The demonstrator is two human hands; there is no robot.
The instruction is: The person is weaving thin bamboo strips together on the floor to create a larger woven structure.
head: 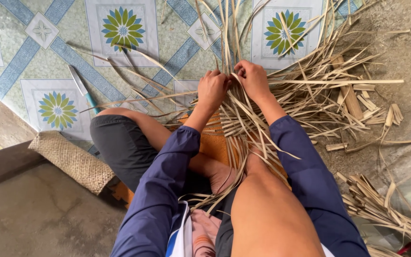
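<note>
— Bamboo strips (243, 119), pale and flat: where do they sit?

— They lie half woven on the floor in front of you, over an orange mat (215, 143) between your knees. Loose ends fan up toward the far edge of the tiled floor (177, 28) and out to your right.

— What are your hands doing?

— Your left hand (211, 89) rests on the weave with its fingers curled down and pressed together into the strips; what exactly they pinch, I cannot tell. Your right hand (253, 81) is just beside it, almost touching, its fingers closed around a few strips at the top of the weave.

— And around you?

— A knife (83, 88) with a teal handle lies on the patterned tiles to your left, well apart from your hands. A woven mat roll (72, 162) lies near your left leg, at the edge where the tiles meet the bare concrete. To your right, short bamboo offcuts (353, 102) are scattered on the grey floor, and another bundle of strips (381, 204) lies near your right knee.
</note>
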